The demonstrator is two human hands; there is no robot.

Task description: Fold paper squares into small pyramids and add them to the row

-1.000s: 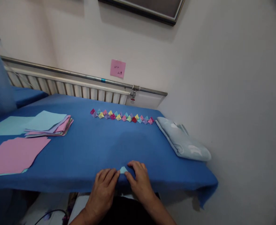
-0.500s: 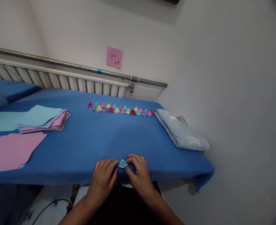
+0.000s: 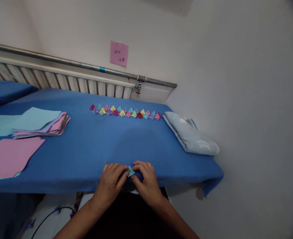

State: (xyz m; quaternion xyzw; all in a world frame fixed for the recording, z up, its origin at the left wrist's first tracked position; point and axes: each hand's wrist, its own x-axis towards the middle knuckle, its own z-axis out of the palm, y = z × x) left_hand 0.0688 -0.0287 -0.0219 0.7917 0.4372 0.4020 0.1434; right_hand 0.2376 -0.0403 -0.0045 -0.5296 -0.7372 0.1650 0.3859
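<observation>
Head view: small folded teal paper (image 3: 131,171) between both hands, near front edge of blue-covered table (image 3: 86,156). Left hand (image 3: 111,181) fingers pinching its left side; right hand (image 3: 147,182) fingers narrowly apart at its right, grip unclear.

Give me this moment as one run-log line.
left hand: at left side of light-blue folded paper; right hand: at its right side; beyond: row of coloured folded pieces; right: folded cloth

Beyond right hand (image 3: 146,182): open cloth (image 3: 121,142) to paper row (image 3: 122,113); blanket (image 3: 191,134) bars right.
</observation>
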